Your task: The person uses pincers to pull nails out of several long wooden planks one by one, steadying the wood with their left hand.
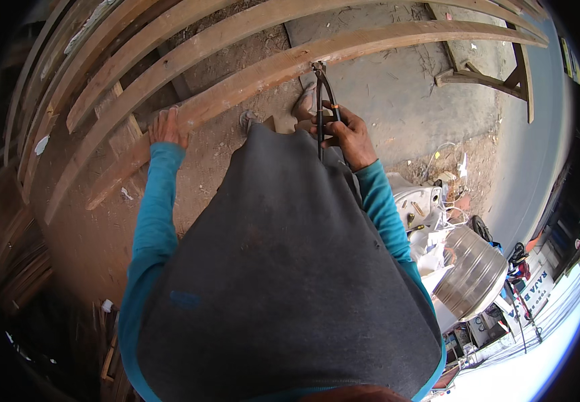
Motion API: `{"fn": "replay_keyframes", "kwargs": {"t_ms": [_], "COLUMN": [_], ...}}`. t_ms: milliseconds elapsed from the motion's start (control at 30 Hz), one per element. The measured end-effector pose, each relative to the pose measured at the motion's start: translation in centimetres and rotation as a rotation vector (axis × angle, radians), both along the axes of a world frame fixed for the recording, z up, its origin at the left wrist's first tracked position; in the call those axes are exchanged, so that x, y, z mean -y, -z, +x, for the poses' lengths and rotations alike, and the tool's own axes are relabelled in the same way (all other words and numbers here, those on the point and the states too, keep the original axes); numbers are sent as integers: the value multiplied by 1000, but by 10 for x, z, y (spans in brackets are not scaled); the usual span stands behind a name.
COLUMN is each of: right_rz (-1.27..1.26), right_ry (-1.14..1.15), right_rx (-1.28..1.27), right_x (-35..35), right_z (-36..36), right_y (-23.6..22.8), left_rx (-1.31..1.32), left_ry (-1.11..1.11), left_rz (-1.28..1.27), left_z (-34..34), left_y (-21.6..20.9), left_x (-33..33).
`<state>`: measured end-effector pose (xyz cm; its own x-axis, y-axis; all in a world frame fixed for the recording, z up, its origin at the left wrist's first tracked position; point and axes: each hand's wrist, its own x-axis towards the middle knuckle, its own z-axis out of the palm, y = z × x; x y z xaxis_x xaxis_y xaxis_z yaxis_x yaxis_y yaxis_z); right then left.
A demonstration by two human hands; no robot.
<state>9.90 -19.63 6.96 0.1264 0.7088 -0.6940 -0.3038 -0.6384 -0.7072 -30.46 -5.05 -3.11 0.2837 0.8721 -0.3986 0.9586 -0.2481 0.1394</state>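
A long, curving wooden beam [250,84] runs across in front of me, nearest of a row of similar timbers. My left hand [167,128] lies over its left part, the fingers bent across the wood toward the far edge. In my right hand [349,136] is a pair of pincers [320,94] with dark handles and an orange band. Their jaws meet the near edge of the beam around its middle. Whether a nail sits in the jaws is too small to make out. A dark grey apron [290,268] covers my front, and my feet show partly below the beam.
More wooden beams [149,63] lie beyond, at the far left. A wooden support frame [491,79] stands at the far right. To my right are a white surface [417,201] with screwdrivers and cords, and a metal drum [471,271]. Scrap wood [110,348] lies at lower left.
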Motion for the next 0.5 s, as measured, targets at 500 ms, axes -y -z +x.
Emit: {"fn": "replay_keyframes", "kwargs": {"t_ms": [500], "right_rz": [-51], "right_ry": [-93], "right_rx": [-123], "right_x": [-14], "right_z": [11], "right_y": [-2], "left_rx": [-78], "left_ry": [-48], "left_rz": [48], "left_z": [6], "left_y": [4], "left_x": [8]}}
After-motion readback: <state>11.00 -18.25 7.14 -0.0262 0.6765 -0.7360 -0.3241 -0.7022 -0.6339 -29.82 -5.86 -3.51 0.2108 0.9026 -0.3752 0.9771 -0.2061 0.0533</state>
